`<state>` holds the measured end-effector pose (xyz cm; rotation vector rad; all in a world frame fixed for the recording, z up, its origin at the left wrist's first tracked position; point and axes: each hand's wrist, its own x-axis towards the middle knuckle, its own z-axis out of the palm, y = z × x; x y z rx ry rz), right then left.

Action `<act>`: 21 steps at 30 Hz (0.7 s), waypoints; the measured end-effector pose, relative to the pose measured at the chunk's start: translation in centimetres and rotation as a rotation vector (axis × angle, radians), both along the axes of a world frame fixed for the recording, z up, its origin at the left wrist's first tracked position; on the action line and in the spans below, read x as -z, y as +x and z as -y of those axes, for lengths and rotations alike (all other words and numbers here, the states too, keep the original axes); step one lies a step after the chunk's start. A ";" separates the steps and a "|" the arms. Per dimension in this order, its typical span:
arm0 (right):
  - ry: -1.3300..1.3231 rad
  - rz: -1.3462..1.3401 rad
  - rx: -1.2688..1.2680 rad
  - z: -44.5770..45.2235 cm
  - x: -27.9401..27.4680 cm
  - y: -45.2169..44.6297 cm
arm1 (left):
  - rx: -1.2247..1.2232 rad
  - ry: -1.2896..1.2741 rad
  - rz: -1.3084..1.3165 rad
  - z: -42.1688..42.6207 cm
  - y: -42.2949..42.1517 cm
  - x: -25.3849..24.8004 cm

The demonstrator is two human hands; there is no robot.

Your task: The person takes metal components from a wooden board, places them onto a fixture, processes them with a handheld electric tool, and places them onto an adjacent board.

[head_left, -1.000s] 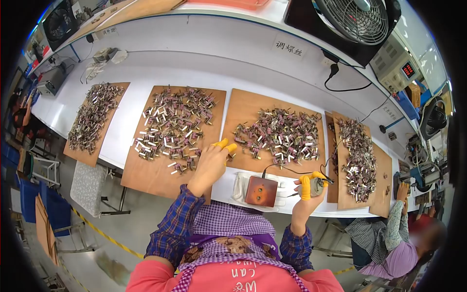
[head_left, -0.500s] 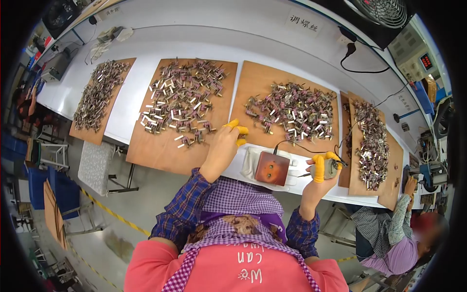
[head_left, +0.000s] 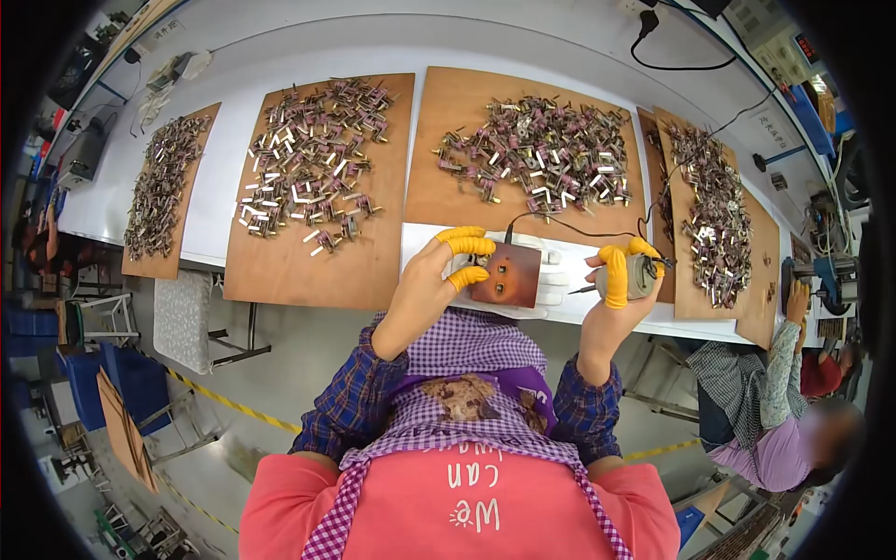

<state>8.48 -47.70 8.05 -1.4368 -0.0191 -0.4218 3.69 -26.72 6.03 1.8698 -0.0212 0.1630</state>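
Note:
My left hand (head_left: 422,291), with yellow finger cots, is closed in a pinch at the left edge of a reddish-brown box (head_left: 519,289). A small metal component (head_left: 482,262) shows between its fingertips, partly hidden. The box has two small round fittings on top and lies on white gloves (head_left: 554,278). My right hand (head_left: 602,322), also in yellow finger cots, grips a small round motor-driven screwdriver (head_left: 631,279). Its thin bit points left toward the box, apart from it. A black cord (head_left: 583,221) runs between the box and the screwdriver.
Brown boards (head_left: 317,271) on the white table (head_left: 210,224) carry piles of small metal components, including one pile (head_left: 546,149) just beyond the box. Another board (head_left: 686,289) lies right of my right hand. A co-worker (head_left: 761,439) sits at the far right.
My left hand has moved from the board's edge to the box's left side, a component in its fingers. My right hand still holds the screwdriver. The camera view has shifted.

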 end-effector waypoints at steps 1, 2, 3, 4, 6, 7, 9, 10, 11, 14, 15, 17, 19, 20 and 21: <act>-0.002 0.007 0.000 0.0 0.0 -0.1 | 0.015 -0.030 0.006 0.2 -0.1 0.1; -0.001 0.003 0.001 0.0 -0.1 -0.1 | 0.017 -0.029 0.002 0.4 -0.2 0.2; 0.007 0.009 -0.004 0.0 -0.2 -0.1 | 0.019 -0.088 -0.017 0.7 -0.3 0.3; 0.015 0.015 -0.009 -0.1 -0.3 -0.1 | 0.020 -0.148 -0.035 1.1 -0.5 0.5; 0.030 0.029 -0.021 -0.1 -0.5 -0.1 | 0.020 -0.267 -0.070 1.7 -0.6 0.9; 0.030 0.026 -0.022 -0.2 -0.5 0.0 | 0.019 -0.267 -0.072 2.1 -0.7 1.2; 0.032 0.035 -0.042 -0.4 -0.4 0.0 | 0.038 0.017 0.060 3.0 -0.7 1.8; 0.033 0.039 -0.053 -0.4 -0.3 -0.1 | 0.048 0.159 0.125 3.3 -0.7 2.1; 0.034 0.043 -0.062 -0.6 -0.3 -0.1 | 0.059 0.301 0.190 3.4 -0.8 2.2; 0.085 0.028 -0.134 -1.2 -0.6 -0.5 | 0.055 0.301 0.214 3.5 -0.9 2.0; 0.111 0.021 -0.173 -1.5 -0.7 -0.6 | 0.050 0.303 0.227 3.5 -0.9 1.8; 0.138 0.012 -0.214 -2.4 -0.7 -0.8 | 0.044 0.305 0.236 3.4 -0.9 1.9; 0.116 0.037 -0.265 -3.5 -0.7 -1.0 | 0.062 0.278 0.156 3.1 -0.9 2.0; 0.106 0.050 -0.291 -4.0 -0.6 -1.0 | 0.071 0.265 0.118 3.0 -0.9 2.0; 0.095 0.064 -0.317 -4.3 -0.6 -0.9 | 0.080 0.251 0.080 2.9 -0.9 2.0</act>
